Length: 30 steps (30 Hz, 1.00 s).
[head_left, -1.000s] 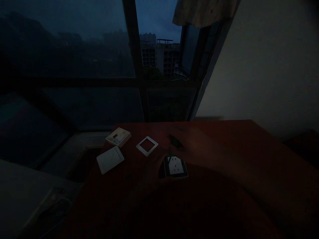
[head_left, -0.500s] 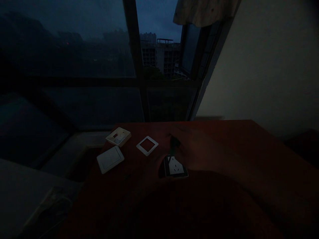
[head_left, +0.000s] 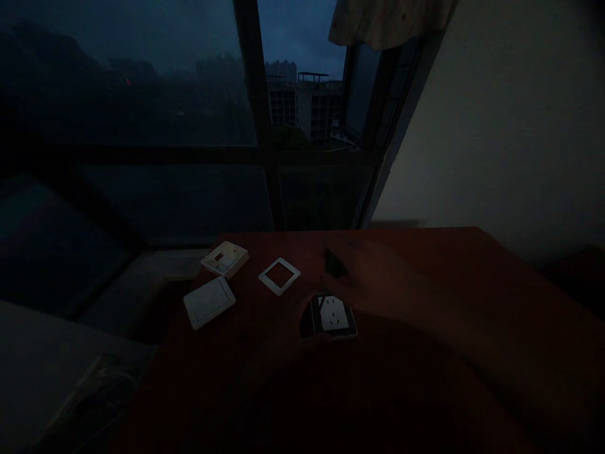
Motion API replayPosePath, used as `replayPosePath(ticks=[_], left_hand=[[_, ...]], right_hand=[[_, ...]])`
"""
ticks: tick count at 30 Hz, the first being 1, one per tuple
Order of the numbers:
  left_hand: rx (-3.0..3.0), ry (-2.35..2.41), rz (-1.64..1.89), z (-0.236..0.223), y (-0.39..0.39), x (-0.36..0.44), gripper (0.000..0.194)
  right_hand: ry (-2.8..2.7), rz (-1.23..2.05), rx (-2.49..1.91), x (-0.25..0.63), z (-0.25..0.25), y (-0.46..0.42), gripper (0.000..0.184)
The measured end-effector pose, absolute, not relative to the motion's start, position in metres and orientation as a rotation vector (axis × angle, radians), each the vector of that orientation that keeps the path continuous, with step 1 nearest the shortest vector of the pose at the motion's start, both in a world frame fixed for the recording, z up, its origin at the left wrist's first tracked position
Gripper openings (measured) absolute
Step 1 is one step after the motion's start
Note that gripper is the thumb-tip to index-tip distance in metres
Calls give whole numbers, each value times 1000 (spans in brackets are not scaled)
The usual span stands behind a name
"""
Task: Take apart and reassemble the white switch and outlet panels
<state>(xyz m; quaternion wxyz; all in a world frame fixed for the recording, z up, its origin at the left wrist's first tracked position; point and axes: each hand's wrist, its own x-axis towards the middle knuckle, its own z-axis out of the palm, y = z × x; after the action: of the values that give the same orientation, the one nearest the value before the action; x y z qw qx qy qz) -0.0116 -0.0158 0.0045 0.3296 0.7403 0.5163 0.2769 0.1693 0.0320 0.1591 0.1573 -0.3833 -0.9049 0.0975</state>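
The room is very dark. A white socket module (head_left: 332, 315) in a dark housing lies on the red table (head_left: 425, 252). My left hand (head_left: 288, 321) is dimly seen at the socket's left edge and seems to grip it. My right hand (head_left: 373, 280) hovers just behind the socket, closed on a small dark tool (head_left: 334, 265) that I cannot identify for sure. The tool's tip is just above the socket's far edge.
A white square frame (head_left: 279, 276), a white switch plate (head_left: 209, 302) and a white back plate (head_left: 224, 258) lie at the table's left. A large window (head_left: 265, 145) stands behind, a pale wall (head_left: 496, 139) to the right, and something pale (head_left: 57, 378) at lower left.
My right hand has shifted slightly with the tool, from standing on the socket's far edge to just above it. The socket and the loose plates have stayed put.
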Motion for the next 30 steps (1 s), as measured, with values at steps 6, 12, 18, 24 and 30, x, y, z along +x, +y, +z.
replayPosePath(ticks=[6, 12, 18, 24, 30], left_hand=[[1929, 1359, 725, 5, -16, -12, 71], [1932, 1355, 743, 8, -15, -11, 77], [1927, 1342, 755, 5, -15, -11, 74], [1917, 1307, 776, -3, -14, -15, 77], [1891, 1333, 767, -8, -15, -16, 74]], right_hand=[[-2533, 303, -1085, 167, 155, 37, 20], [-2564, 297, -1054, 170, 157, 33, 29], [-2586, 243, -1091, 168, 156, 38, 20], [-2540, 348, -1080, 168, 156, 34, 27], [-2542, 335, -1107, 169, 155, 36, 18]])
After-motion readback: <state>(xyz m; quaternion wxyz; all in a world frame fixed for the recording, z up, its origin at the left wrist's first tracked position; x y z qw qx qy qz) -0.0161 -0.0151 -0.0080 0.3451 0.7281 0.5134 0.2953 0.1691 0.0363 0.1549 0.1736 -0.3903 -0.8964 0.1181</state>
